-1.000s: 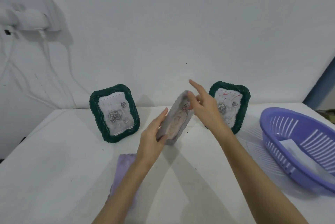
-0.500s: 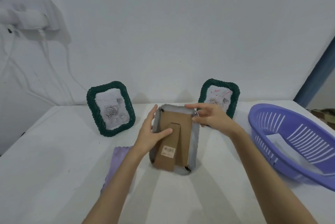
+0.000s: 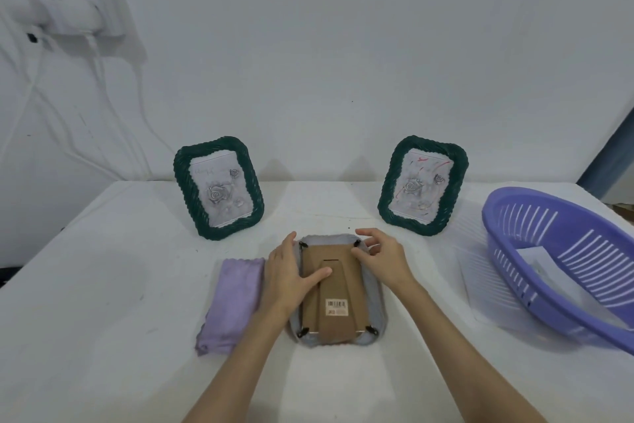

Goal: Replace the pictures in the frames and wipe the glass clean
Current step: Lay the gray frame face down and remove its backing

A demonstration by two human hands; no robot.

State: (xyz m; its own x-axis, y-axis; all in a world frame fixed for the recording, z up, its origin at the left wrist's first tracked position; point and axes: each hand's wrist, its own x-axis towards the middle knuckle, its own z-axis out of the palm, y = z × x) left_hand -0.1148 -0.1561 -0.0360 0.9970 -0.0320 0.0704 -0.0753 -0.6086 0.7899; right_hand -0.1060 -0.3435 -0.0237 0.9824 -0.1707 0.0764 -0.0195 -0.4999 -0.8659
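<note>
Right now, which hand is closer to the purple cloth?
Left. The left hand rests on the face-down frame right beside the cloth; the right hand is at the frame's far corner, away from it.

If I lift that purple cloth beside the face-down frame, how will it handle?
Probably floppy: the purple cloth lies folded flat on the table with soft wavy edges, so it would likely droop and unfold from one corner. It looks thin, so likely light. It sits left of the grey frame, partly under the left hand's wrist, so it may drag.
</note>
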